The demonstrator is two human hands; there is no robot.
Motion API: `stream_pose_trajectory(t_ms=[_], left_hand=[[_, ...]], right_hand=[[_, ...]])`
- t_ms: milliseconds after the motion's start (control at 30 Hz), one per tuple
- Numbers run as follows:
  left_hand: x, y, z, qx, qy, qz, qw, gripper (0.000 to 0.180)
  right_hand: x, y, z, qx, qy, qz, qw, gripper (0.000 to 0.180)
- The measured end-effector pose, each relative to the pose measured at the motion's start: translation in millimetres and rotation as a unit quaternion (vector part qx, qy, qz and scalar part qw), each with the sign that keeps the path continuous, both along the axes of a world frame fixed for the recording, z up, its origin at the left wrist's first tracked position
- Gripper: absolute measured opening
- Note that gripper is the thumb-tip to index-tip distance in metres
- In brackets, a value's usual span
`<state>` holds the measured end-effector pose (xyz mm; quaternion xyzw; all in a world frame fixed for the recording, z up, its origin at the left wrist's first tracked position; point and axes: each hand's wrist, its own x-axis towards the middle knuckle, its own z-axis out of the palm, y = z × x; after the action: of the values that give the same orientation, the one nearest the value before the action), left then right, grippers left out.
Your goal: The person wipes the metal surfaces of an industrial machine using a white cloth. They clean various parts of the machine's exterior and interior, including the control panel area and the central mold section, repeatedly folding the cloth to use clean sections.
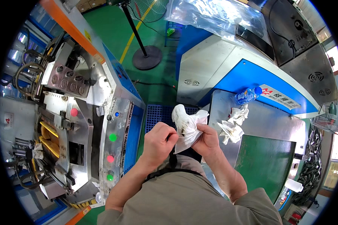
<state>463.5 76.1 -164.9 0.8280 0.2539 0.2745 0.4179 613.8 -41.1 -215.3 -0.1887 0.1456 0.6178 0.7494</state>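
Note:
A crumpled white rag (187, 123) with dark smudges hangs in front of my body. My right hand (206, 142) is closed on its right side, thumb pressed against the fabric. Just left of the rag, my left hand (159, 144) is curled into a fist, thumb against the bent forefinger. Whatever may be inside those fingers is hidden. More crumpled, stained white rags (232, 129) lie on the metal table (264, 120) to the right. Behind them a blue-capped bottle (248, 95) leans over on the tabletop.
On the left stands a machine with a panel of green and red buttons (112, 137) and yellow parts (49, 138) inside. A white and blue machine cabinet (214, 63) rises ahead. A round black stand base (147, 57) rests on the green floor. Dark parts (312, 161) are heaped far right.

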Motion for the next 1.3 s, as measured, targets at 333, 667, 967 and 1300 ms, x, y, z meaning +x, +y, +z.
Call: stream_pose_trajectory(t_ms=[333,667,967,1300], left_hand=[[31.9,-7.1,-43.9,-0.470,0.102,-0.037,0.876,0.044],[51.4,-40.5,-53.7,-0.528,0.083,-0.113,0.838,0.009],[33.8,-51.8,-75.1,-0.574,0.175,-0.054,0.798,0.010],[-11.7,-54.8,-63.8,-0.554,0.162,-0.057,0.814,0.013]], right_hand=[[26.4,-56.7,-5.1,0.051,-0.005,-0.057,0.997,0.041],[37.1,-106.9,-22.7,0.057,0.003,-0.075,0.996,0.039],[48.5,-156.0,-38.3,-0.064,-0.022,-0.145,0.987,0.048],[78.4,-162.1,-31.3,-0.034,-0.058,-0.156,0.985,0.046]])
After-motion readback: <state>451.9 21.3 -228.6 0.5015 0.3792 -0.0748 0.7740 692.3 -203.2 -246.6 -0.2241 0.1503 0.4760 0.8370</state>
